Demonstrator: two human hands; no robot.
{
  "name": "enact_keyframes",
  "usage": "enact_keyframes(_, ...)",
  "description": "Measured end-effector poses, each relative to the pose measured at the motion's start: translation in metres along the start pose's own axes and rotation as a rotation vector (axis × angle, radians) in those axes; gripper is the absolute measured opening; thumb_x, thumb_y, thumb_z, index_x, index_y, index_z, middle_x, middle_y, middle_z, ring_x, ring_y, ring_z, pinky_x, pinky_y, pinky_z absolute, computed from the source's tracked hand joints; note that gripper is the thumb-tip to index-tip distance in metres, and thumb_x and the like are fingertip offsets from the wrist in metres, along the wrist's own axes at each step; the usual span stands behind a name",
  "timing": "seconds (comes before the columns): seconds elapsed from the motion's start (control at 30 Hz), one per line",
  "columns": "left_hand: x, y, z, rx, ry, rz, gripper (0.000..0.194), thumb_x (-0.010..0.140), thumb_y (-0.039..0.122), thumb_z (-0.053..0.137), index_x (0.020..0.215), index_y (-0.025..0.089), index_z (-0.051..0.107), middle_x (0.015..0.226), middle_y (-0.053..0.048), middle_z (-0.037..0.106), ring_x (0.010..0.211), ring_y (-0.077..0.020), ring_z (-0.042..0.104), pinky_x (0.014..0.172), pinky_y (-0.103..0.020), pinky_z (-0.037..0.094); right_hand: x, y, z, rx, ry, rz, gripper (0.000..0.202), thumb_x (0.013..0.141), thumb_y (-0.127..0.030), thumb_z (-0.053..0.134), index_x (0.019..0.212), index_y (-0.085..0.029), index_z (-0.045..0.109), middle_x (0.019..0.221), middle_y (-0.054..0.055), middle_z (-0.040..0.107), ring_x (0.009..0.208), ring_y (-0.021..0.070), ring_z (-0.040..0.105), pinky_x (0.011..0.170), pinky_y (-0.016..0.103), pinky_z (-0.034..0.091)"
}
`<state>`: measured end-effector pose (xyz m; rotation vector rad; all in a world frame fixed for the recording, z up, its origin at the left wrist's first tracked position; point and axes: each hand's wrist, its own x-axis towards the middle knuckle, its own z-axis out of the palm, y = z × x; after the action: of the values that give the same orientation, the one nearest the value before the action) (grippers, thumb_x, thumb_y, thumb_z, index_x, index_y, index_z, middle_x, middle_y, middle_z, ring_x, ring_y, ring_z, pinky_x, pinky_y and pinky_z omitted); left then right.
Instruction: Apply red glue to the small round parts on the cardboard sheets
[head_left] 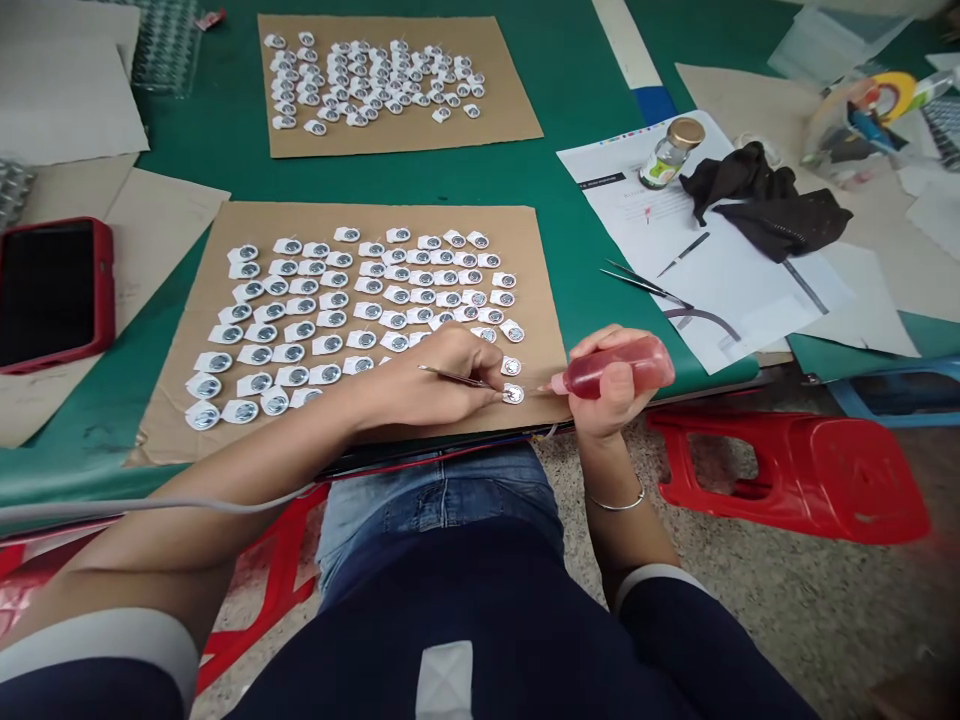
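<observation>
My left hand (435,384) is closed on metal tweezers (453,377), their tips at a small round silver-and-white piece (514,395) near the front right of a cardboard sheet (176,350). Wrapped in my right hand (609,405) is a squeeze bottle of red liquid (626,368), tilted on its side. Its thin nozzle points left at that same piece; whether it touches is too small to tell. Rows of similar round pieces (301,286) on white paper tabs cover much of the sheet, and my left hand hides some of them.
A second cardboard sheet (510,90) with similar pieces lies farther back. At right are spare tweezers (649,285), a capped jar (671,153), black cloth (780,205) and printed paper (622,210). A red-cased phone (49,290) lies left. A red stool (862,480) stands beside the table.
</observation>
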<state>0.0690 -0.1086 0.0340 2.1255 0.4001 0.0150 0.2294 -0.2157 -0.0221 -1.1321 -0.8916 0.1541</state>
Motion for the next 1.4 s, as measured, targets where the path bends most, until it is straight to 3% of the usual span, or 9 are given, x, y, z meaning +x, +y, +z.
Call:
enact_keyframes(0.27,-0.0016,-0.0009,0.0013,-0.083,0.02,-0.043,0.011,0.072,0.014,0.055,0.074,0.015,0.066,0.067,0.001,0.066,0.057,-0.0093,0.056,0.048,-0.018,0.039,-0.003,-0.0006,-0.0039,-0.005,-0.187,0.127,0.028,0.07,-0.049,0.059,0.081,-0.025,0.05,0.068,0.0,0.053,0.054,0.0125,0.052,0.036,0.025,0.042)
enact_keyframes(0.47,-0.0027,-0.0006,0.0,-0.095,-0.005,-0.038,0.011,0.074,0.014,0.055,0.074,0.014,0.066,0.075,0.0,0.068,0.065,-0.0114,0.059,0.053,-0.02,0.042,-0.0024,-0.0006,-0.0008,-0.005,-0.195,0.089,0.025,0.071,-0.045,0.061,0.08,-0.024,0.05,0.068,-0.001,0.053,0.055,0.0121,0.055,0.041,0.026,0.045)
enact_keyframes(0.7,-0.0028,-0.0027,0.0027,-0.129,0.031,-0.017,0.011,0.073,0.011,0.055,0.073,0.014,0.066,0.07,-0.001,0.067,0.06,-0.01,0.058,0.051,-0.02,0.041,-0.0039,0.0041,-0.0018,-0.013,-0.183,0.014,0.025,0.07,-0.044,0.063,0.082,-0.025,0.052,0.068,0.0,0.054,0.059,0.0142,0.054,0.045,0.029,0.047)
enact_keyframes(1.03,-0.0029,-0.0031,0.002,-0.157,0.028,-0.036,0.01,0.072,0.013,0.056,0.073,0.013,0.066,0.069,-0.001,0.066,0.061,-0.0115,0.059,0.05,-0.02,0.041,-0.0085,0.0077,-0.0074,-0.041,-0.203,0.033,0.028,0.07,-0.047,0.062,0.085,-0.026,0.051,0.069,0.001,0.052,0.059,0.0163,0.055,0.044,0.033,0.051)
enact_keyframes(1.4,-0.0038,-0.0028,0.0046,-0.204,0.028,-0.101,0.009,0.072,0.015,0.056,0.072,0.015,0.064,0.069,0.0,0.066,0.061,-0.0111,0.059,0.048,-0.019,0.04,-0.0054,0.003,-0.0063,-0.043,-0.216,0.016,0.028,0.07,-0.05,0.06,0.082,-0.026,0.052,0.065,0.001,0.051,0.057,0.0165,0.054,0.043,0.032,0.046)
